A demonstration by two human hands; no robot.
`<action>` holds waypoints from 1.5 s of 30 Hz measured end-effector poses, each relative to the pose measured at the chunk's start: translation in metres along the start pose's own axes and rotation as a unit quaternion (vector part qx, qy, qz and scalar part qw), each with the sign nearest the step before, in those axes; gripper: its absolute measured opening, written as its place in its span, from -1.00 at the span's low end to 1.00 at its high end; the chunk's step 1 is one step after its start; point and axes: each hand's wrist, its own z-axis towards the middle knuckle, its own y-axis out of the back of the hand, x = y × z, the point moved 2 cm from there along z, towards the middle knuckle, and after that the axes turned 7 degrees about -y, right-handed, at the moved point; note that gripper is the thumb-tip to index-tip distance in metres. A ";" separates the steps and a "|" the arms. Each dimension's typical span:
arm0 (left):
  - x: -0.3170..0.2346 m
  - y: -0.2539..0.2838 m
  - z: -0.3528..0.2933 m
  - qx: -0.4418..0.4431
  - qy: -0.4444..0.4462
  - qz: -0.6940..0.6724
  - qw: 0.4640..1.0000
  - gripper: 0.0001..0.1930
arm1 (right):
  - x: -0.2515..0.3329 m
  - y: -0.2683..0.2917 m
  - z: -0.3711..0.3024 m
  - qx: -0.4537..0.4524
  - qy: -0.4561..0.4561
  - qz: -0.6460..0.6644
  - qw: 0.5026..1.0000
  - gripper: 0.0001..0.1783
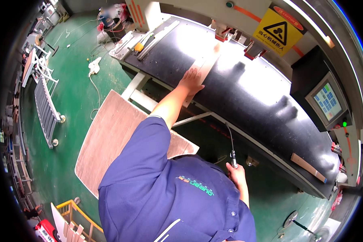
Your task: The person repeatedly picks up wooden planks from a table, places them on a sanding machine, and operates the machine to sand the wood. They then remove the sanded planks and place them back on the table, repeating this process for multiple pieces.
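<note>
My left hand point(191, 80) lies flat on a long pale wooden board point(207, 66), fingers stretched out. That board rests on the black machine table point(165, 64); its far end reaches under the machine's red-edged heads point(223, 34), and its near end comes to the table's front edge. Close to my body, my right hand point(238, 174) is closed around an air blow gun point(234, 159). A thin dark hose point(230, 135) runs from the gun up to the table's edge. The gun's trigger is hidden by my fingers.
A large wood-faced panel point(105, 133) stands at my left. A brown strip point(308, 167) lies at the table's right end, below a control screen point(328, 103). Rails and a yellow tool point(139, 47) sit at its left end. A roller conveyor point(46, 111) stands farther left.
</note>
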 end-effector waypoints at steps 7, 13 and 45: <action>-0.004 0.116 0.069 -0.334 -0.069 -0.019 0.940 -0.19 | 0.006 -0.003 -0.005 -0.002 0.019 0.022 1.000 -0.58; -0.059 0.271 0.087 -0.440 -0.116 -0.039 0.890 -0.14 | -0.001 0.000 -0.005 -0.009 0.013 0.064 0.998 -0.58; 0.001 0.035 -0.012 -0.003 0.034 -0.062 0.997 -0.13 | -0.005 0.020 -0.011 0.005 0.002 0.036 0.999 -0.59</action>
